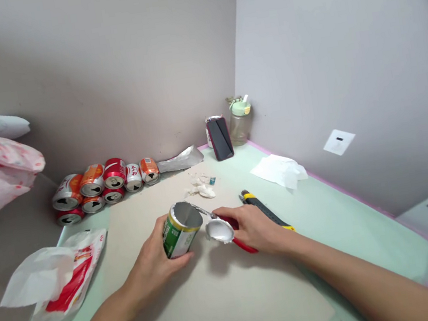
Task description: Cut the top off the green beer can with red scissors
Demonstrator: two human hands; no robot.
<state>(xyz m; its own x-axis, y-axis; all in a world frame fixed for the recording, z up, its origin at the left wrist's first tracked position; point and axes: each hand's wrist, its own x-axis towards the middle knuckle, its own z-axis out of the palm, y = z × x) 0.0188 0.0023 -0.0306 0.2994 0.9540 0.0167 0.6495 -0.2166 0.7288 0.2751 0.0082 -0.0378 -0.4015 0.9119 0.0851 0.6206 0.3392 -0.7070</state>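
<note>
A green drink can [175,236] with its end cut away is wrapped in my left hand [149,264], tilted so its open silver inside faces up. My right hand [252,227] is closed on red-handled scissors [246,245], their blades reaching to the can's cut rim. Just in front of the right fingers is the round silver can end [220,231], ragged at its edge. Whether it hangs from the can by a strip or rests against the fingers, I cannot tell. Below both hands lies a beige board [219,304].
Several drink cans [115,174] are stacked against the wall, beside a flattened metal sheet [182,160]. A black-and-yellow utility knife [267,209] lies past my right hand. Farther back are a phone [220,138], a bottle [239,122] and tissue [280,170]. A tissue packet [73,278] lies left.
</note>
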